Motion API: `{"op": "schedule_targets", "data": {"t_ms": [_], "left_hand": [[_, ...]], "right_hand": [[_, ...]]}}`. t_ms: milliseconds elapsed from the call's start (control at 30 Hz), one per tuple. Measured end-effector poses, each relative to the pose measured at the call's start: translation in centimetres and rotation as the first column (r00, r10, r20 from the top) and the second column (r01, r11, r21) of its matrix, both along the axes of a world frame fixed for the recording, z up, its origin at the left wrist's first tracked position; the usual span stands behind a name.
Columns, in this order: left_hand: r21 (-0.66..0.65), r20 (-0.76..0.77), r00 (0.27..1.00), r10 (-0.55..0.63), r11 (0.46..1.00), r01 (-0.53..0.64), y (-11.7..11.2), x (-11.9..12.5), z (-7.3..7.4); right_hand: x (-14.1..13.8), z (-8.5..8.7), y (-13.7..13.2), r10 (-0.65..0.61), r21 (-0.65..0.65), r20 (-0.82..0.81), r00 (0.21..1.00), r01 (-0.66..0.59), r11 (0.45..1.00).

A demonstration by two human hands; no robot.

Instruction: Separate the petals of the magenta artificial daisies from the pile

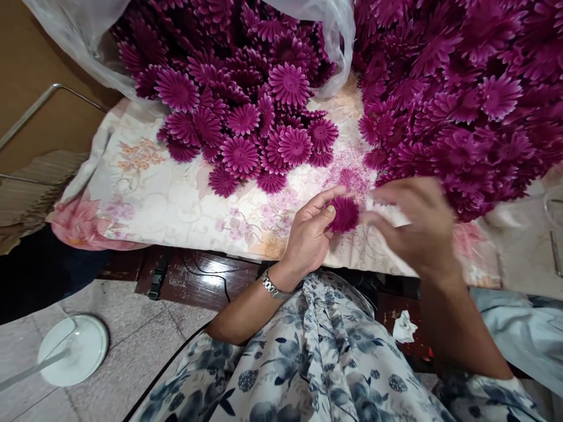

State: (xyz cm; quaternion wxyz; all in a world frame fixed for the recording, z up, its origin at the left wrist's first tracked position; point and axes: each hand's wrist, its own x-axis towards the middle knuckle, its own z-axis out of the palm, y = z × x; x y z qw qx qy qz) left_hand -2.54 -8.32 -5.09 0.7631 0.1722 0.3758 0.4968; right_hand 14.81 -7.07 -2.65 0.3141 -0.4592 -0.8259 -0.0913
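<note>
My left hand, with a metal watch on the wrist, pinches a small magenta fabric flower between thumb and fingers over a flowered cloth. My right hand is right beside the flower on its other side, smeared by motion, its fingertips near the petals. A big heap of magenta flowers lies just behind the right hand.
A second heap of the same flowers spills from a clear plastic bag at the back left. A dark wooden table edge runs below the cloth. A white round fan base stands on the tiled floor at the left.
</note>
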Motion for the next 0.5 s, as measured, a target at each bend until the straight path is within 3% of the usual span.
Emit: {"op": "schedule_targets", "data": {"t_ms": [67,133,233,400,500], "left_hand": [[0.002,0.011,0.999,-0.03,1.0,0.03,-0.1,0.1,0.1],[-0.005,0.028,0.998,-0.059,0.998,0.06,-0.2,0.1,0.2],[-0.007,0.034,0.997,-0.069,0.998,0.069,-0.4,0.2,0.1],[0.036,0.006,1.0,-0.027,0.999,0.027,-0.6,0.4,-0.2],[0.042,0.008,1.0,0.006,0.999,-0.007,-0.6,0.3,-0.3]], "right_hand": [[-2.7,-1.5,-0.7,0.091,-0.137,-0.071,0.993,-0.1,0.986],[-3.7,-2.5,-0.9,0.098,-0.2,-0.146,0.984,-0.126,0.972],[-3.4,-2.8,-0.9,0.095,-0.2,-0.182,0.979,-0.131,0.971],[-3.7,-2.9,-1.4,-0.006,-0.115,-0.139,0.99,-0.01,0.993],[-4.4,-2.8,-1.7,-0.024,-0.11,-0.202,0.979,0.002,0.994]]}}
